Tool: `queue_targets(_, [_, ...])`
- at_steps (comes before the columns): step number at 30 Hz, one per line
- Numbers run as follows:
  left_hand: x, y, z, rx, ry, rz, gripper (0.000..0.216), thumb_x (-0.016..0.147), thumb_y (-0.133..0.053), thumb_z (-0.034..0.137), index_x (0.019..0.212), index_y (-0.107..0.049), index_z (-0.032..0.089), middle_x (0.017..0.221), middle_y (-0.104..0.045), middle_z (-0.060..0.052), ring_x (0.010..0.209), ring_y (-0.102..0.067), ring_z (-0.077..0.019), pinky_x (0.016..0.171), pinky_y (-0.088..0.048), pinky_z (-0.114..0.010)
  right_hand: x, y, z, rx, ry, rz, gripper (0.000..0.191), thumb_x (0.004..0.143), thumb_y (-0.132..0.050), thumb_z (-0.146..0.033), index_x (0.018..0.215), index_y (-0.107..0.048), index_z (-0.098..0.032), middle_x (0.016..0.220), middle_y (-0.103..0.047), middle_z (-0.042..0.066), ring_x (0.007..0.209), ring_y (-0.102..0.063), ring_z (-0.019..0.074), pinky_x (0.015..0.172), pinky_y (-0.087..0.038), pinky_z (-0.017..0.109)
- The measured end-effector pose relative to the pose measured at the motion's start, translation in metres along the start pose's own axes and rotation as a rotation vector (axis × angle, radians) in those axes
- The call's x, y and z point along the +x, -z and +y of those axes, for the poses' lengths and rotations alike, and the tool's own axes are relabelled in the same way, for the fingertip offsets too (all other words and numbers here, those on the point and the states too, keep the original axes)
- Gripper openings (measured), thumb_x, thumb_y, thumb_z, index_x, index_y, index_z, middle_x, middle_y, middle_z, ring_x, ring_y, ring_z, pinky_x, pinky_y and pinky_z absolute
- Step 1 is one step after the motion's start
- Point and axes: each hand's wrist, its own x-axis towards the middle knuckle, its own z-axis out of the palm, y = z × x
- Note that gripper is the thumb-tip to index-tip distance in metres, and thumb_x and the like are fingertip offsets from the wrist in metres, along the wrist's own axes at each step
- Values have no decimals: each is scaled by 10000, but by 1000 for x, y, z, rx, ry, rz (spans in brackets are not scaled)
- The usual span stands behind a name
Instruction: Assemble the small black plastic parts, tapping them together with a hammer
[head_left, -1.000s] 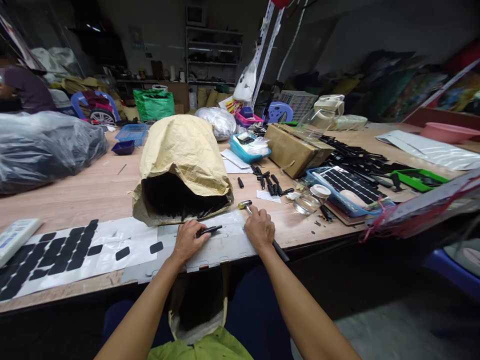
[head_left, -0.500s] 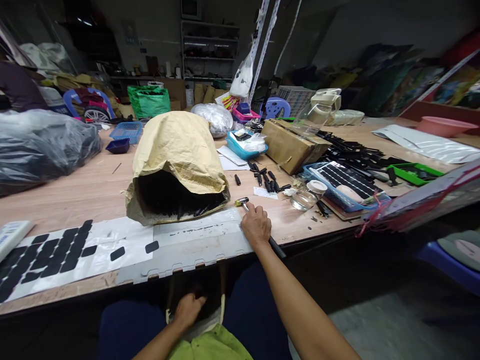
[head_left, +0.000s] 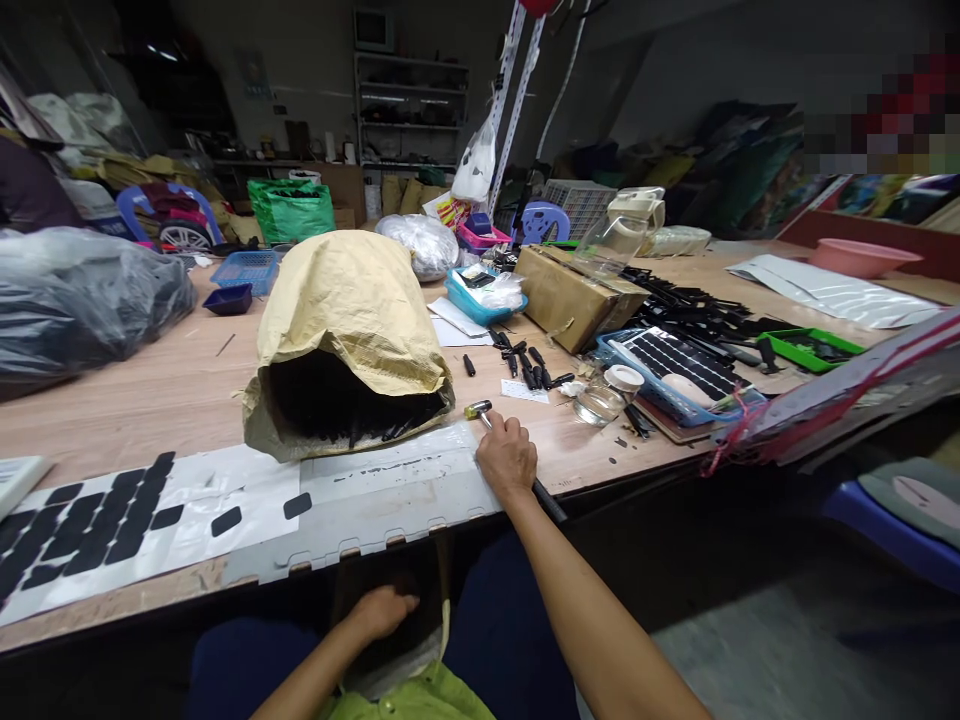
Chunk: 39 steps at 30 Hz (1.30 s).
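Note:
My right hand (head_left: 508, 457) rests on the table's front edge, fingers wrapped round a small hammer (head_left: 480, 410) whose metal head lies on the wood and whose black handle sticks out behind my wrist. My left hand (head_left: 384, 610) is below the table edge, over my lap, at the mouth of a green bag (head_left: 420, 695); its fingers are curled and I cannot make out anything in them. A grey mat (head_left: 390, 490) lies between the hands' places on the table. Behind it a tan sack (head_left: 349, 320) lies open, full of black parts.
Sheets with black pads (head_left: 105, 520) lie at the left. Loose black pieces (head_left: 529, 368), a glass jar (head_left: 604, 400), a blue tray with a solar panel (head_left: 675, 365), a cardboard box (head_left: 574, 290) and a black plastic bag (head_left: 82, 300) stand around. A person sits far left.
My left hand, which held a black piece on the grey mat a second ago, has dropped below the table to the green bag. The right hand has stayed on the hammer.

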Motion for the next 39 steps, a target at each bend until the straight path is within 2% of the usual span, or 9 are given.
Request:
queue_targets(4, [-44, 32, 38, 52, -366, -84, 273, 793, -591, 362, 987, -737, 238, 779, -722, 0, 721, -646, -185, 675, -485, -276, 0, 0, 0, 10, 6, 8, 380, 908, -462, -221, 1277, -552, -225, 1028, -558, 106, 932, -524, 231, 722, -370, 319])
queue_targets(7, [-55, 78, 72, -61, -493, 129, 255, 847, -552, 387, 903, -737, 221, 803, -721, -7, 751, -637, -172, 702, -481, -264, 0, 0, 0, 12, 5, 8, 384, 909, -457, -216, 1280, -555, -228, 1032, -559, 106, 936, -522, 234, 727, -372, 322])
queue_targets(9, [-43, 110, 87, -89, -451, 445, 299, 852, -540, 428, 913, -724, 202, 769, -700, -21, 713, -620, -177, 659, -473, -273, 0, 0, 0, 12, 3, 4, 385, 910, -457, -214, 1283, -553, -228, 1033, -560, 106, 938, -524, 234, 728, -373, 322])
queue_targets(12, [-9, 148, 93, -32, -261, 856, 309, 826, -576, 432, 943, -702, 176, 800, -682, -47, 754, -623, -200, 687, -477, -299, 0, 0, 0, 12, 9, 4, 378, 911, -459, -213, 1278, -553, -222, 1033, -562, 106, 941, -528, 236, 725, -370, 320])
queue_targets(15, [22, 167, 91, 135, -109, 1011, 307, 795, -624, 409, 950, -686, 151, 874, -664, -80, 828, -629, -228, 757, -479, -327, 0, 0, 0, 11, 12, 8, 377, 909, -463, -212, 1276, -548, -229, 1032, -562, 101, 940, -531, 239, 719, -368, 321])
queue_targets(21, [21, 166, 86, 187, -171, 1001, 212, 809, -628, 358, 909, -673, 176, 933, -641, -63, 825, -620, -202, 739, -469, -298, 1, -2, 0, 11, 15, 15, 378, 904, -473, -215, 1275, -540, -228, 1034, -557, 101, 945, -523, 238, 720, -364, 318])
queue_targets(25, [4, 145, 87, 191, -370, 897, 174, 832, -619, 359, 935, -651, 222, 919, -667, -12, 745, -598, -170, 672, -446, -283, 1, -5, 1, 14, 8, 22, 373, 911, -459, -214, 1274, -542, -233, 1035, -557, 98, 939, -520, 234, 723, -357, 317])
queue_targets(29, [7, 123, 88, 369, -521, 771, 114, 834, -620, 294, 916, -655, 224, 872, -666, -16, 863, -587, -209, 772, -443, -324, 1, -5, 1, 19, 2, 22, 373, 914, -454, -221, 1275, -545, -239, 1047, -556, 97, 937, -518, 234, 719, -355, 319])
queue_targets(39, [22, 117, 74, 265, -573, 702, 220, 771, -690, 285, 977, -675, 207, 939, -649, -37, 918, -576, -222, 821, -457, -346, 1, -4, 0, 34, 2, 27, 362, 916, -456, -217, 1264, -555, -239, 1030, -560, 97, 947, -522, 239, 720, -351, 324])
